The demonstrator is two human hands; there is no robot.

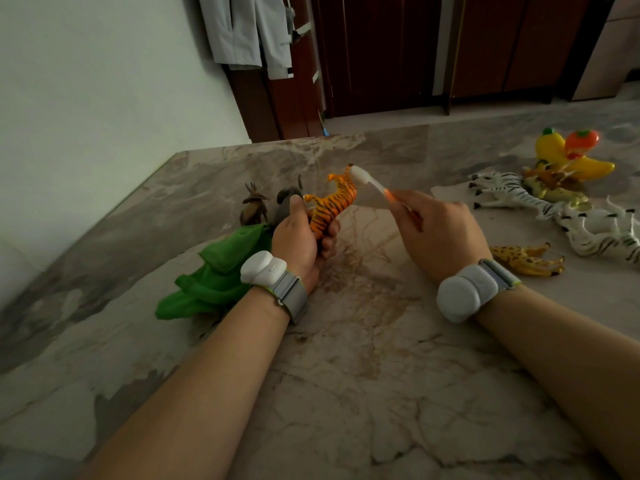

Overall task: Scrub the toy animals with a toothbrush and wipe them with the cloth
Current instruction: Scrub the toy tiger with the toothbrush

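- Tiger [334, 202], orange with black stripes, is in the left grip [298, 244]. Fingers and thumb curl round its lower end, and it is held tilted above the table [346, 358].
- Right grip [440, 233] pinches a toothbrush [370, 185] by the handle. The white brush head touches the tiger's upper end.
- Each wrist wears a grey band with a white pod: the left band [273, 271] and the right band [464, 296].
- A green cloth [221, 275] lies crumpled on the table just left of the left wrist, partly hidden behind it.
- A grey animal [287, 199] stands just behind the left thumb. A brown horned animal [254, 209] stands upright beside it, at the far edge of the cloth.
- A spotted yellow animal [526, 261] lies on its side near the right wrist.
- Farther right a zebra [509, 192] lies on its side. A second white striped animal [602, 233] lies at its rear end; whether they touch I cannot tell.
- Behind the zebra is a small heap of yellowish animals [554, 192], too blurred to name.
- Plastic toy fruit [568, 150], yellow and orange, sits just beyond that heap, with a banana among it.
- Past the table are a pale wall [104, 81] on the left, dark wooden cabinets [381, 46] and pale clothing [249, 29] hanging.
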